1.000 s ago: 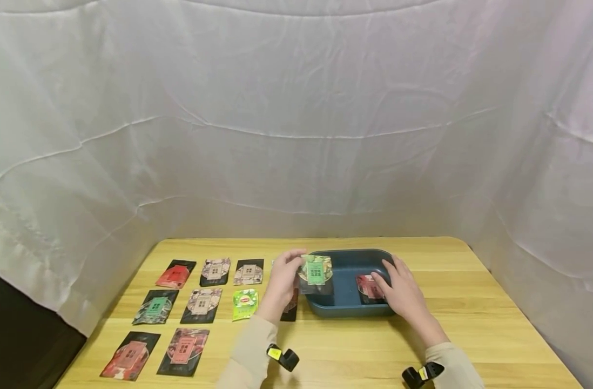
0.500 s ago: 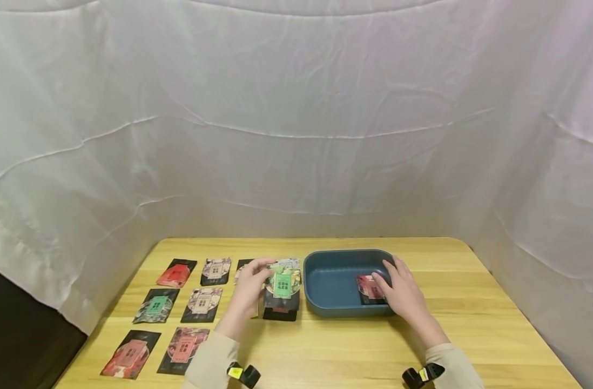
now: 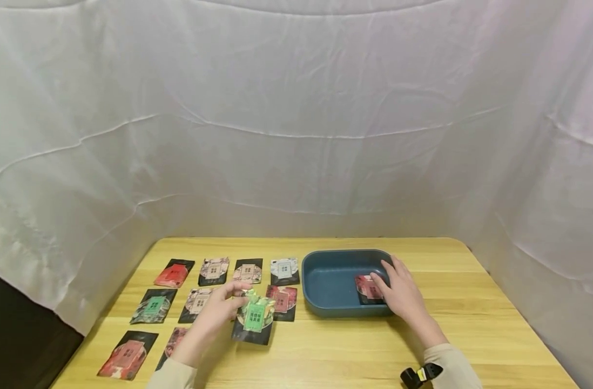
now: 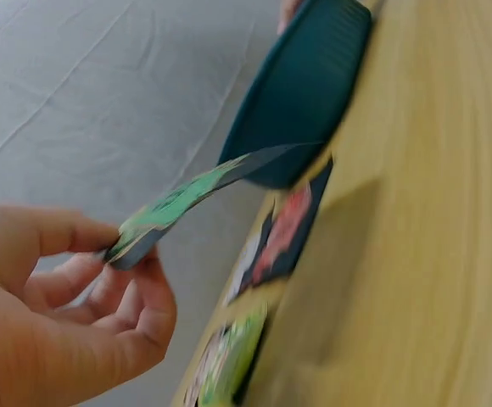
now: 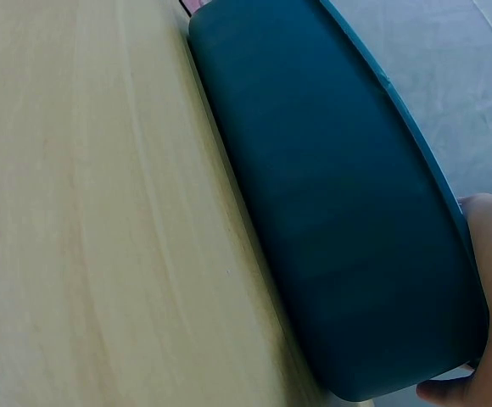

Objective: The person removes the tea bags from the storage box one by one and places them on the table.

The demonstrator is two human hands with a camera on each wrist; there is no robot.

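My left hand (image 3: 215,316) pinches a black and green tea packet (image 3: 254,320) by its upper left corner, above the table's front middle. The left wrist view shows the packet edge-on and bent, thumb on top and fingers beneath, with its shadow on the wood. My right hand (image 3: 405,292) grips the right end of a dark blue basin (image 3: 325,289), thumb over the rim. Inside the basin, by that thumb, lies a red and black packet (image 3: 368,289). Another red and black packet (image 3: 284,302) lies flat left of the basin.
Several packets lie in rows on the left, among them a red one (image 3: 175,273), a dark green one (image 3: 154,306) and a white one (image 3: 284,270). A yellow-green packet (image 4: 237,360) is hidden in the head view. Pale cloth (image 3: 296,135) surrounds the table (image 3: 423,346).
My left hand has carried the green packet away from over the basin, leftward and toward me, uncovering the red and white packets beside it. The right hand has stayed on the basin.
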